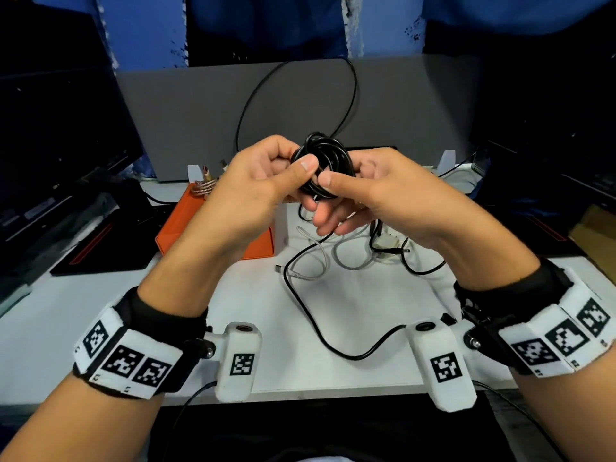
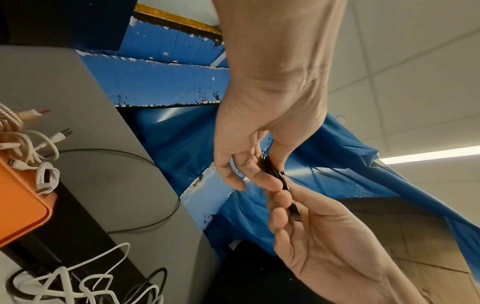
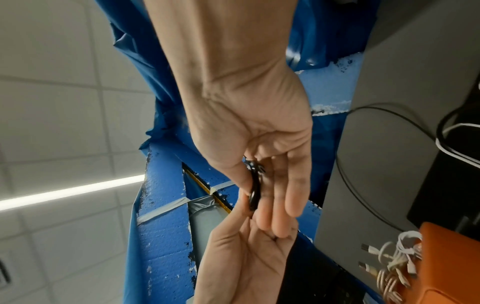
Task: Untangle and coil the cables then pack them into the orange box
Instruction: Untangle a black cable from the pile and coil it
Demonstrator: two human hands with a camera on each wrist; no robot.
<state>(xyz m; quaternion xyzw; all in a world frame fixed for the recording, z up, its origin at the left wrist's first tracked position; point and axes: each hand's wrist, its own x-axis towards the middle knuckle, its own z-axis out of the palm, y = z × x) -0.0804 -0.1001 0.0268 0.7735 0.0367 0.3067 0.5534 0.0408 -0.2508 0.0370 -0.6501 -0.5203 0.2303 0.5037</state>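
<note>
Both hands hold a small coil of black cable (image 1: 321,161) up above the table. My left hand (image 1: 291,161) pinches the coil's left side between thumb and fingers. My right hand (image 1: 333,195) grips its lower right side, thumb on top and fingers beneath. A long free loop of the same cable (image 1: 353,95) arcs up behind the coil. The wrist views show the coil edge-on (image 2: 275,172) (image 3: 254,193) between the fingers. The orange box (image 1: 186,225) sits on the table behind my left hand, with coiled braided and white cables (image 1: 201,188) in it.
A tangle of loose white cable (image 1: 320,258) and black cable (image 1: 300,295) lies on the white table (image 1: 366,311) below the hands. A grey panel (image 1: 200,111) stands at the back. Dark monitors (image 1: 56,128) flank both sides.
</note>
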